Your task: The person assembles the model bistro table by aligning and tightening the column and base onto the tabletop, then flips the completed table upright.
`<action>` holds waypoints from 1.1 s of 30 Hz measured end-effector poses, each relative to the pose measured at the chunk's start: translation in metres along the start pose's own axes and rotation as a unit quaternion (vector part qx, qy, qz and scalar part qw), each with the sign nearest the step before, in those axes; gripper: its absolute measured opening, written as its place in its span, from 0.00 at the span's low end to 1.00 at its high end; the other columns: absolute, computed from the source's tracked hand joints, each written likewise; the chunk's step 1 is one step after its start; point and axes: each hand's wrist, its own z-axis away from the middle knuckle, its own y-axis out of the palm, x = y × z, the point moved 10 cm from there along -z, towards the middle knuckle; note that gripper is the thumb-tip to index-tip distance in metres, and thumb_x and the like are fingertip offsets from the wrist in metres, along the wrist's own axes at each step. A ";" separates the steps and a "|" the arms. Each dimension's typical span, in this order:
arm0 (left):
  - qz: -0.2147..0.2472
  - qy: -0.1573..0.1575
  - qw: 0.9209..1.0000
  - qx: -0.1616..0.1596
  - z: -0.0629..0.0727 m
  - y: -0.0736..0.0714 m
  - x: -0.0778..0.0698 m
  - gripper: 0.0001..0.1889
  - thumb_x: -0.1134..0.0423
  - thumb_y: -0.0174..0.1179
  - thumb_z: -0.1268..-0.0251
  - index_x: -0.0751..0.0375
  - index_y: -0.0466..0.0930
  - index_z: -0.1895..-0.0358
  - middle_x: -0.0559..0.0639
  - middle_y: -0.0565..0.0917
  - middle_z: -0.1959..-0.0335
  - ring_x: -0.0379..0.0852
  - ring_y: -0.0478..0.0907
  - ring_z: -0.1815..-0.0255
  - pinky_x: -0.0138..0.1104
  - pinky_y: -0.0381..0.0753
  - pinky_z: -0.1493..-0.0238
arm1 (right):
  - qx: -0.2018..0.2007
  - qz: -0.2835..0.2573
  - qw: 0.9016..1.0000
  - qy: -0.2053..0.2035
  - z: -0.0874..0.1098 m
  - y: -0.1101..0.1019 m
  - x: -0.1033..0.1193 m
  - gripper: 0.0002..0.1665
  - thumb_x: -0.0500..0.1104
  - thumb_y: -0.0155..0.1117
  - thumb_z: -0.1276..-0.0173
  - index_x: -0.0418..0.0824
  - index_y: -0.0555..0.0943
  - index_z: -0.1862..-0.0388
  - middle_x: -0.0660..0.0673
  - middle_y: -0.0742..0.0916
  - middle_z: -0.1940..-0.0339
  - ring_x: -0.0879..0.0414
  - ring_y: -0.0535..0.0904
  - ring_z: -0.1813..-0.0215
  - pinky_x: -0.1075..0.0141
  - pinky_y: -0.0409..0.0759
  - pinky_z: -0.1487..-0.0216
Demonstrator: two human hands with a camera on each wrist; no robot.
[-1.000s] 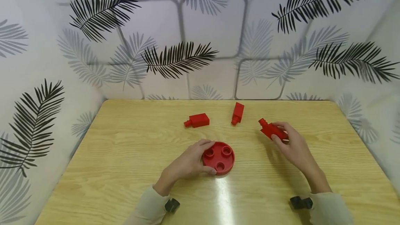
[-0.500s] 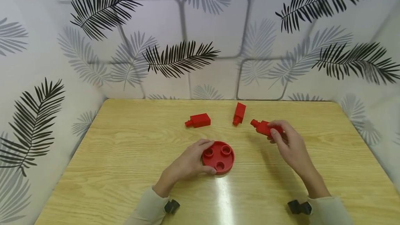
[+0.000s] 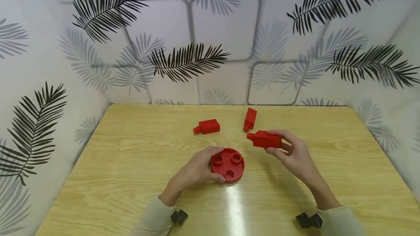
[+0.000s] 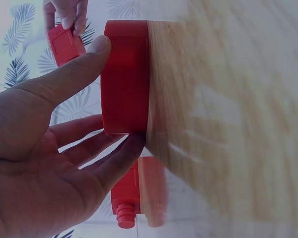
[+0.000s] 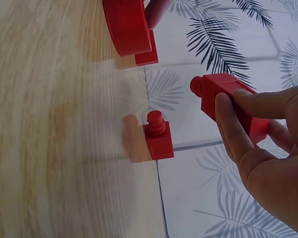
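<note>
Where left hand (image 3: pixel 196 168) grips dish (image 3: pixel 221 169), head view shows sockets (image 3: pixel 229 174); left wrist's, sidewall (image 4: pixel 126 84); right hand (image 3: pixel 296 157) grips bottle (image 3: pixel 264 139).

type of place: screened table workstation; whether it stands within a home, lab or office cannot be determined. findings: the tabletop (image 3: pixel 131 170) is pale yellow with a wood-grain finish. a whitish surround (image 3: pixel 216 79) bearing black and grey fronds (image 3: pixel 108 10) stands along the far edge, turns at the 2 far corners and follows the left and right edges. 2 black devices (image 3: pixel 175 216), consistent with worn cameras, sit at the cuffs (image 3: pixel 155 216). bright glare (image 3: pixel 235 207) reaches the near edge.
</note>
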 end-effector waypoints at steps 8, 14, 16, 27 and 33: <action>0.003 0.001 1.000 -0.002 -0.001 0.001 0.002 0.45 0.58 0.81 0.49 0.65 0.69 0.27 0.57 0.77 0.35 0.55 0.74 0.35 0.49 0.76 0.34 | 0.005 -0.007 1.000 0.026 0.002 0.014 -0.005 0.27 0.34 0.72 0.32 0.35 0.77 0.36 0.33 0.87 0.50 0.51 0.90 0.59 0.61 0.89 0.60; 0.006 -0.002 1.000 0.001 -0.001 0.001 0.001 0.46 0.58 0.81 0.48 0.65 0.69 0.26 0.57 0.76 0.34 0.54 0.74 0.34 0.48 0.76 0.33 | 0.009 0.016 0.999 0.045 0.004 0.022 -0.008 0.23 0.40 0.73 0.31 0.36 0.81 0.40 0.39 0.90 0.57 0.50 0.90 0.62 0.64 0.88 0.58; 0.007 -0.002 1.000 0.001 -0.001 0.001 0.001 0.46 0.58 0.81 0.48 0.65 0.69 0.26 0.57 0.76 0.33 0.54 0.74 0.34 0.48 0.76 0.33 | 0.005 0.032 0.998 0.047 0.004 0.024 -0.010 0.24 0.42 0.74 0.32 0.37 0.81 0.40 0.39 0.89 0.54 0.50 0.90 0.61 0.64 0.88 0.58; 0.013 0.005 1.000 0.001 -0.001 -0.002 -0.002 0.45 0.59 0.80 0.47 0.65 0.68 0.26 0.58 0.75 0.31 0.55 0.72 0.32 0.48 0.75 0.32 | -0.016 0.118 0.993 -0.009 0.003 0.033 -0.001 0.27 0.40 0.78 0.37 0.38 0.83 0.39 0.41 0.89 0.49 0.51 0.89 0.59 0.66 0.88 0.60; 0.005 0.003 1.000 0.007 -0.001 0.000 -0.002 0.45 0.59 0.80 0.47 0.65 0.68 0.26 0.57 0.75 0.32 0.55 0.72 0.32 0.48 0.74 0.31 | -0.001 0.131 0.989 -0.064 0.002 0.039 0.009 0.28 0.33 0.75 0.36 0.37 0.81 0.36 0.43 0.87 0.46 0.51 0.86 0.55 0.67 0.88 0.60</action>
